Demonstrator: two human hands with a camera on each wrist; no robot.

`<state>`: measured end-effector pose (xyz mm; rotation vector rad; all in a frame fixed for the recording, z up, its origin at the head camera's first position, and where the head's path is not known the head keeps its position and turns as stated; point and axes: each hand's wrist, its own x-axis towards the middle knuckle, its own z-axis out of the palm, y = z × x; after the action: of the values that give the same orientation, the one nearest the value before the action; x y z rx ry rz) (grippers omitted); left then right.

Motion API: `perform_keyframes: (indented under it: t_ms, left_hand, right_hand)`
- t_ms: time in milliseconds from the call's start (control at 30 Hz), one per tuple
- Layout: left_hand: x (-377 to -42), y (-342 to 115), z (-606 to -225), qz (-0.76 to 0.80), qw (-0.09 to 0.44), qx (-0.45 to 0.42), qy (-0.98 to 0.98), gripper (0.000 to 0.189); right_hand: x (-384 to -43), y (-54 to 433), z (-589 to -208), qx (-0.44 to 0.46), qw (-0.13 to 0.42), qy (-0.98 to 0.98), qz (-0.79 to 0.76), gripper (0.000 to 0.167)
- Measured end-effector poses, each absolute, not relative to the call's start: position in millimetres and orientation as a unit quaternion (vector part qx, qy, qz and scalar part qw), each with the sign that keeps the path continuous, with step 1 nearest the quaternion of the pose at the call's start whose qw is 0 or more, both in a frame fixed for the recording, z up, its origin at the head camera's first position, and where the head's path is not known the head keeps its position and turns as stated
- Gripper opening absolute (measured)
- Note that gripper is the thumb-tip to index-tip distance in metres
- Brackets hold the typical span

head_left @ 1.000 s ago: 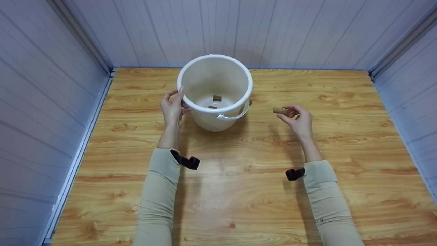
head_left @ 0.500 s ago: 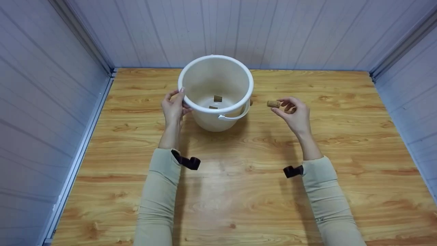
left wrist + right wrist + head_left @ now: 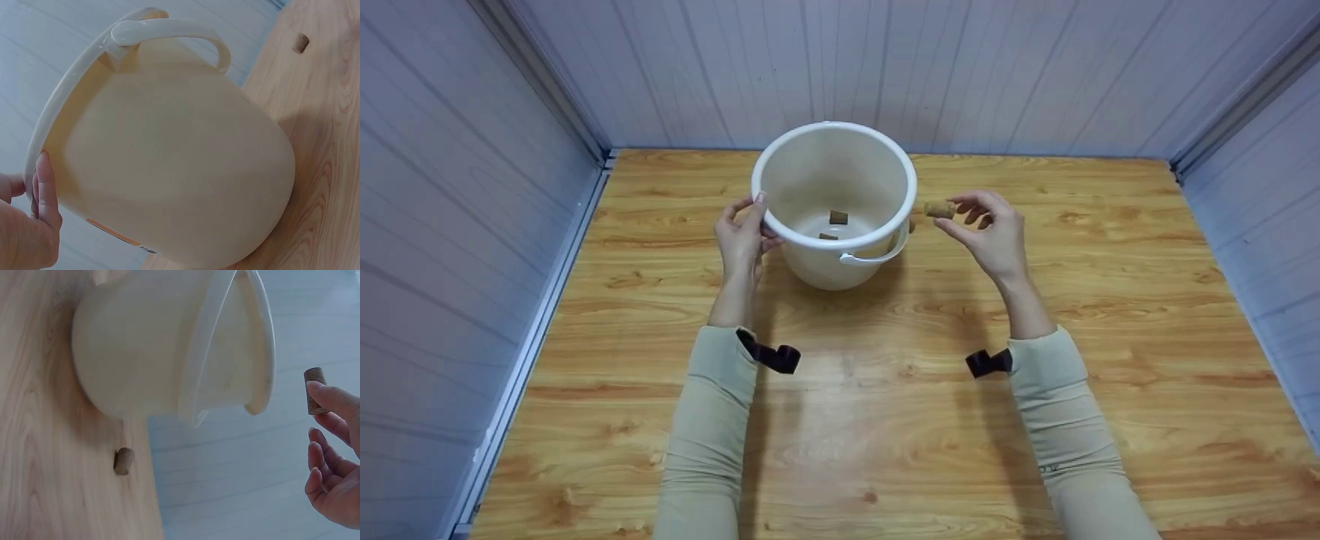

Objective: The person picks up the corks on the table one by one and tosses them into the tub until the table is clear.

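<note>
A cream plastic bucket [image 3: 832, 266] stands upright at the back middle of the table. My left hand [image 3: 741, 236] grips its rim on the left, thumb on top and fingers beneath. Between thumb and fingertips, my right hand [image 3: 994, 236] pinches a cork [image 3: 939, 210], held in the air just right of the bucket and apart from it. Two more corks lie inside on the bottom: one cork [image 3: 838, 217] shows well, the other cork [image 3: 828, 236] is partly hidden by the near rim. Another cork [image 3: 124, 461] lies on the table beside the bucket, mostly hidden in the head view.
The bucket's white handle [image 3: 877, 259] hangs down on its right front side. Wood-patterned table [image 3: 870, 435] spreads under both arms. Pale panel walls [image 3: 997, 75] close in the back and both sides. A black wrist camera [image 3: 778, 358] juts inward from the left sleeve.
My right hand has moved left and away from me, bringing the cork closer to the bucket. The left hand keeps its grip on the rim, and the bucket has hardly moved.
</note>
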<state>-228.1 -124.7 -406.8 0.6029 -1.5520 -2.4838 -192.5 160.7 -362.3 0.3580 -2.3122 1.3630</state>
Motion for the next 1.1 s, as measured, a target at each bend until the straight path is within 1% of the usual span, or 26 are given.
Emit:
perform_keyframes:
  t_ms: [300, 567, 667, 700, 800, 900, 933, 1100]
  left_hand:
    - [-227.1, -125.2, -406.0, -0.829, 0.071, 0.202, -0.517, 0.028]
    - [-228.0, -125.1, -405.8, -0.824, 0.066, 0.208, -0.523, 0.033]
    - [-229.1, -125.1, -408.3, -0.823, 0.073, 0.208, -0.524, 0.033]
    - [-239.2, -128.7, -424.4, -0.832, 0.073, 0.2, -0.512, 0.032]
    - [-239.7, -128.9, -425.8, -0.832, 0.076, 0.201, -0.512, 0.032]
    - [-239.3, -128.6, -424.7, -0.83, 0.074, 0.2, -0.516, 0.03]
    - [-229.4, -125.0, -408.9, -0.82, 0.076, 0.207, -0.528, 0.03]
    - [-228.4, -125.7, -404.8, -0.826, 0.059, 0.211, -0.519, 0.033]
  right_hand:
    - [-218.5, 150.4, -374.3, 0.143, 0.208, -0.824, 0.508, 0.028]
    - [-226.2, 132.3, -374.8, 0.162, 0.189, -0.832, 0.496, 0.03]
    - [-228.2, 125.4, -375.9, 0.166, 0.178, -0.835, 0.493, 0.03]
    - [-229.1, 123.2, -376.5, 0.167, 0.174, -0.836, 0.493, 0.03]
    - [-231.8, 116.8, -377.7, 0.172, 0.164, -0.837, 0.493, 0.029]
    - [-234.9, 111.1, -378.8, 0.177, 0.158, -0.837, 0.493, 0.029]
    - [-236.0, 109.3, -379.0, 0.178, 0.157, -0.837, 0.492, 0.029]
    - [-241.2, 101.3, -378.5, 0.184, 0.155, -0.841, 0.484, 0.028]
